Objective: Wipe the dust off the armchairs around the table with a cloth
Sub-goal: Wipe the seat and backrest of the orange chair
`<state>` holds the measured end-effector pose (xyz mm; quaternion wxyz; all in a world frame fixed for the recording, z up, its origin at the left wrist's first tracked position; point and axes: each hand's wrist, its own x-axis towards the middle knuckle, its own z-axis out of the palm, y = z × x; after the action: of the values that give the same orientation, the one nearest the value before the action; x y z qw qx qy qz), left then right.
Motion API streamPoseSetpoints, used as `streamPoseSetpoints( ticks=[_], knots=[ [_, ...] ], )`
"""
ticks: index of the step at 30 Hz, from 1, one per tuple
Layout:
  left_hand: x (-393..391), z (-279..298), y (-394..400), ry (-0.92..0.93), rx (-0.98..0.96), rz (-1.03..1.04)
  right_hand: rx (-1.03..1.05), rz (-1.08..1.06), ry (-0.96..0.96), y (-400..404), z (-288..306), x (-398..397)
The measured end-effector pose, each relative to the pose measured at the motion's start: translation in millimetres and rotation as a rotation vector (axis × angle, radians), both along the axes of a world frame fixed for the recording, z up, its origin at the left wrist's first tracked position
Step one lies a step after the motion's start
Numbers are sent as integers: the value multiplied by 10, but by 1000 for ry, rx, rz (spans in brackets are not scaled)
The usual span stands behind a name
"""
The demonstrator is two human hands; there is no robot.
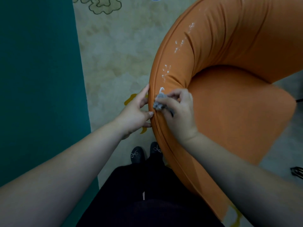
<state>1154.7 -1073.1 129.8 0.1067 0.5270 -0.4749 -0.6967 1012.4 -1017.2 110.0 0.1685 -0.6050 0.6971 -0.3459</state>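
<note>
An orange armchair (229, 104) with a thick curved backrest fills the right half of the view. White dust specks (178, 45) trail along the top of the backrest. My right hand (178, 112) grips a small crumpled grey cloth (159, 102) and presses it onto the backrest rim, just below a white smear. My left hand (137, 112) rests against the outer side of the backrest with its fingers fairly straight, beside the cloth.
A pale patterned carpet (114, 54) lies under the chair, with a teal floor strip (37, 79) at the left. My black shoes (146, 153) stand close to the chair's base. Dark objects (296, 172) show at the right edge.
</note>
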Motion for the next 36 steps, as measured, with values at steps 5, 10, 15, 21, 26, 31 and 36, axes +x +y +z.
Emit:
streamPoseSetpoints(
  ticks=[5, 10, 15, 21, 26, 31, 36],
  knots=[
    [-12, -7, -60, 27, -4, 33, -1, -33, -25, -405, 34, -77],
    [1, 11, -200, 43, 2, -37, 27, -7, -26, -53, 25, -46],
    [-6, -16, -361, 40, -13, -110, 2, -34, 12, -628, 72, -131],
    [-17, -56, -570, 71, 3, -249, 4, -69, 40, -296, 56, -13],
    [-52, -82, -718, 91, 28, -317, 9, -66, 66, -726, 87, -117],
    [-60, -134, -823, 107, 26, -330, 8, -156, 18, -762, 79, -109],
    [-85, -170, -907, 137, 5, -356, 22, -195, 23, -745, 65, -50]
  ],
)
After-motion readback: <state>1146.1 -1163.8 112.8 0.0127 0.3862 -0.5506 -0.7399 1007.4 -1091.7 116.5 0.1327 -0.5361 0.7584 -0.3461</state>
